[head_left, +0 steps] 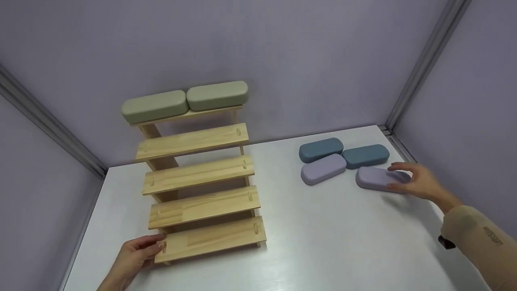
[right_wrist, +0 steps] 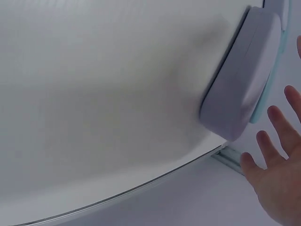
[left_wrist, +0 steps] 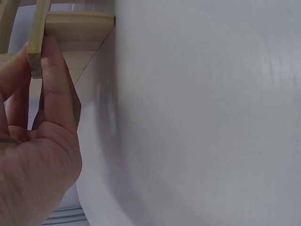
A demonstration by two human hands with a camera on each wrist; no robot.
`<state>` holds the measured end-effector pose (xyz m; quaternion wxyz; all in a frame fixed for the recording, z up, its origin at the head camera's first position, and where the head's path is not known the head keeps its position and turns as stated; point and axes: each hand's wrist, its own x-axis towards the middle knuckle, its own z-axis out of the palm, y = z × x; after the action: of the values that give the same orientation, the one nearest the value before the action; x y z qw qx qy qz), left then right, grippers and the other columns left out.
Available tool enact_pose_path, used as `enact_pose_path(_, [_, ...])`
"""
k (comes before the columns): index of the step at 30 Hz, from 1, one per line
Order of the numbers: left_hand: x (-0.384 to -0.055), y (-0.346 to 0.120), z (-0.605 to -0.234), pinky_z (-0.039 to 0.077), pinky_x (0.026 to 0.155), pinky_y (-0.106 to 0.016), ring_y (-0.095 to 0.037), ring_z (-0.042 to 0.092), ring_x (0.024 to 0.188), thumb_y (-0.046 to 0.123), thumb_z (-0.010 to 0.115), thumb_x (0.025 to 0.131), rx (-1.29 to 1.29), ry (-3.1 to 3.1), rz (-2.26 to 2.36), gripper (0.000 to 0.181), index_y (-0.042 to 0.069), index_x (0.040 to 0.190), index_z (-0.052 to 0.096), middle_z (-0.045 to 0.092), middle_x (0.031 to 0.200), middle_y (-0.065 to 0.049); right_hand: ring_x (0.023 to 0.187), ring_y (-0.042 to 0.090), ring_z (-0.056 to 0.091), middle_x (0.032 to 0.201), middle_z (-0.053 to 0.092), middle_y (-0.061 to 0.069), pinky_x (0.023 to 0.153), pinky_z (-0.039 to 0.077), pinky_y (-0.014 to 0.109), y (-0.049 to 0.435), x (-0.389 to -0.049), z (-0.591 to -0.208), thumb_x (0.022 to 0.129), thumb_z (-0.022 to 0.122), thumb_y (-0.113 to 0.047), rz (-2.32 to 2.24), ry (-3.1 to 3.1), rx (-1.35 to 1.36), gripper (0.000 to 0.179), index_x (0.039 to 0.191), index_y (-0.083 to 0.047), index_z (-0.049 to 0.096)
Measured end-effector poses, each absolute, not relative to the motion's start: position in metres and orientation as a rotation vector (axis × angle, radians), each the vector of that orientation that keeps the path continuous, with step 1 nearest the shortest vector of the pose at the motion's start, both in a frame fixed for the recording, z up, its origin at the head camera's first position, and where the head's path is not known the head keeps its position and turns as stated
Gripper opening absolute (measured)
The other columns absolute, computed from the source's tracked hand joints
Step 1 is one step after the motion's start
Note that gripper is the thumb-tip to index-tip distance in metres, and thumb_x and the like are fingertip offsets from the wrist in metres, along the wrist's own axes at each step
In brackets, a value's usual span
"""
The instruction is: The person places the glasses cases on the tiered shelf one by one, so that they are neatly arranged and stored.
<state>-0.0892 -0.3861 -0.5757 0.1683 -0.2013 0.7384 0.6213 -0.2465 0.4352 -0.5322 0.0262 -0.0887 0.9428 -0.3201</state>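
A stepped wooden display rack (head_left: pixel 198 169) stands on the left of the white table. My left hand (head_left: pixel 139 254) pinches the left end of its lowest shelf; in the left wrist view the fingers (left_wrist: pixel 56 89) and thumb lie on either side of the board. At the right, my right hand (head_left: pixel 418 182) hovers over the right end of a lilac glasses case (head_left: pixel 373 178). Its fingers are spread in the right wrist view, apart from the lilac case there. Another lilac case (head_left: pixel 323 169) and two teal cases, one at the back (head_left: pixel 321 149) and one to the right (head_left: pixel 365 156), lie beside it.
Two pale green cases, a left one (head_left: pixel 155 106) and a right one (head_left: pixel 218 95), sit end to end on the rack's top shelf. Pale walls (head_left: pixel 307 68) with metal corner posts (head_left: pixel 424 64) enclose the white table (head_left: pixel 323 238) at the back and sides.
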Motion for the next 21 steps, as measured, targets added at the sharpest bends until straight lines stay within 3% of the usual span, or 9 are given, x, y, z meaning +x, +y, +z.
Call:
enact_pose_path(5, [-0.089, -0.385, -0.577, 0.058, 0.068, -0.024, -0.004, 0.067, 0.08, 0.013, 0.079, 0.106, -0.579, 2.13, 1.739, 0.028, 0.011, 0.133, 0.083, 0.081, 0.097, 0.013, 0.15, 0.06, 0.051, 0.16, 0.06, 0.035, 0.119, 0.04, 0.078, 0.442, -0.245, -0.542, 0.088, 0.096, -0.031, -0.916, 2.887, -0.224, 0.061, 0.14, -0.004, 0.076])
enact_pose_path(14, [-0.091, -0.384, -0.577, 0.063, 0.073, -0.026, -0.007, 0.073, 0.086, 0.011, 0.078, 0.105, -0.596, 2.162, 1.728, 0.029, 0.009, 0.135, 0.082, 0.08, 0.1, 0.011, 0.142, 0.054, 0.056, 0.152, 0.064, 0.031, 0.114, 0.043, 0.069, 0.443, -0.244, -0.553, 0.087, 0.097, -0.021, -0.848, 2.896, -0.185, 0.061, 0.14, -0.007, 0.07])
enact_pose_path(21, [-0.089, -0.385, -0.577, 0.066, 0.076, -0.026, -0.007, 0.076, 0.089, 0.01, 0.08, 0.104, -0.603, 2.135, 1.765, 0.026, 0.012, 0.13, 0.084, 0.081, 0.1, 0.011, 0.135, 0.052, 0.056, 0.148, 0.063, 0.031, 0.113, 0.043, 0.07, 0.442, -0.25, -0.552, 0.086, 0.095, -0.015, -0.82, 2.9, -0.159, 0.061, 0.138, -0.004, 0.064])
